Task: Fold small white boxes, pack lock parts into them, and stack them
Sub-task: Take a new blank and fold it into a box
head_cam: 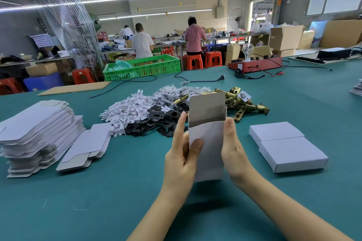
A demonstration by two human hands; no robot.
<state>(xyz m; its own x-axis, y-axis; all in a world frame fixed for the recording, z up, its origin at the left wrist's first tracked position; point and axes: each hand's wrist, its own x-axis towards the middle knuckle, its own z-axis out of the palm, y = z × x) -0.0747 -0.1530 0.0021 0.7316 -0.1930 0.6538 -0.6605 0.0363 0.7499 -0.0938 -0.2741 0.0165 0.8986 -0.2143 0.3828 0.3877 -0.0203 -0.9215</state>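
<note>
- White card box [206, 143] held upright in both hands, just nearside of the parts heap [176, 111]; top flap raised, mouth open, nothing visible inside.
- Left hand [181, 154] grips the box's left edge, thumb pressed on the front panel, forefinger stretched up beside the opening.
- Right hand [234, 150] clasps the right edge, thumb at the rim of the mouth. Hands stand apart, box between them.
- Parts heap, landmark: white plastic pieces at its left, black plates [156, 121] in the middle, brass latches [242, 103] at its right, bagged bits behind.
- Flat box blanks [37, 131] stacked well left of the heap; two closed boxes [288, 146] side by side, right and nearside of it, on the green table [98, 201].
- Handling, my judgement: thin card, light, stiff along the creases but easily crushed across the panels. Hold by the side edges, as now; squeezing the broad faces would close the mouth.
- Latches look heavy and hard for such card; support the bottom when loading, or the base flaps may spring.
</note>
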